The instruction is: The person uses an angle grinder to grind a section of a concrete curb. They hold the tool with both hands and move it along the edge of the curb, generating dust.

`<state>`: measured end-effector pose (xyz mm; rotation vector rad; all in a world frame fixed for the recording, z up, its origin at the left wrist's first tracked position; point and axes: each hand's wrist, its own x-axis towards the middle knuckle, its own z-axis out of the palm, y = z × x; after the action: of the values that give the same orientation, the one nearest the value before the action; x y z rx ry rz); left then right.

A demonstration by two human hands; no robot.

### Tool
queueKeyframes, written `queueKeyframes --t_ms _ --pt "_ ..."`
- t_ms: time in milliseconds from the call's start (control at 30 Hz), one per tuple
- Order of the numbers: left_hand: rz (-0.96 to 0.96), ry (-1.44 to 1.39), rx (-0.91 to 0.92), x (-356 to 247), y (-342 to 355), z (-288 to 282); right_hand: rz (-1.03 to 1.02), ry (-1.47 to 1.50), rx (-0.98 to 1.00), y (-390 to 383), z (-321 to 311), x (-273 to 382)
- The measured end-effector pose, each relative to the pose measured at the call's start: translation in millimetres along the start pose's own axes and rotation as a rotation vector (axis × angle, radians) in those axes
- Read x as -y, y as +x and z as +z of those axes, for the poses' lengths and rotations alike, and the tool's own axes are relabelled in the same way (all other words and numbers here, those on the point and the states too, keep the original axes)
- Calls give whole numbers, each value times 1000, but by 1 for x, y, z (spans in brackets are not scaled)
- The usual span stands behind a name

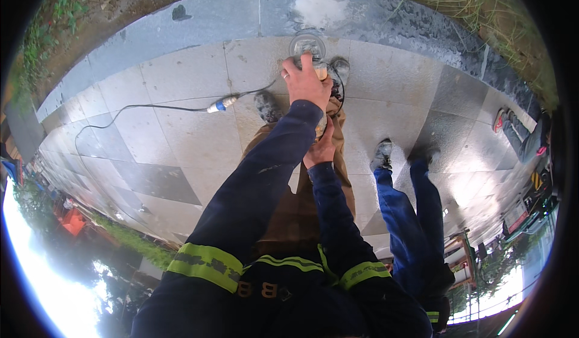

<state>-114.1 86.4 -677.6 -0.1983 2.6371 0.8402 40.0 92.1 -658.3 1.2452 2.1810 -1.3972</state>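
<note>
An orange-bodied corded angle grinder [321,72] is in both my hands, low over the pavement between my feet. Its round, greyish see-through guard or disc [307,44] faces the edge of the grey kerb; I cannot tell whether it touches or spins. My left hand [306,83], a ring on one finger, is closed over the front of the tool. Farther back, my right hand [321,147] wraps round the rear of the body, its fingers partly hidden. A black cord [344,90] loops beside the tool.
The grey stone kerb [226,21] curves across the far side, with soil and grass beyond. A blue-and-white plug connector [222,104] lies on the paving at left, its cable [145,106] trailing away. To my right stands a person in blue trousers [398,217]; another person's legs [523,134] show farther right.
</note>
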Motion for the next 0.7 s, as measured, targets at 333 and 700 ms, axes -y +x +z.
queueKeyframes --t_ms 333,700 --pt "-37 19 12 9 1 -8 42 -38 33 -4 7 8" --pt "-22 -16 -40 16 5 -12 52 -42 84 -3 13 9"
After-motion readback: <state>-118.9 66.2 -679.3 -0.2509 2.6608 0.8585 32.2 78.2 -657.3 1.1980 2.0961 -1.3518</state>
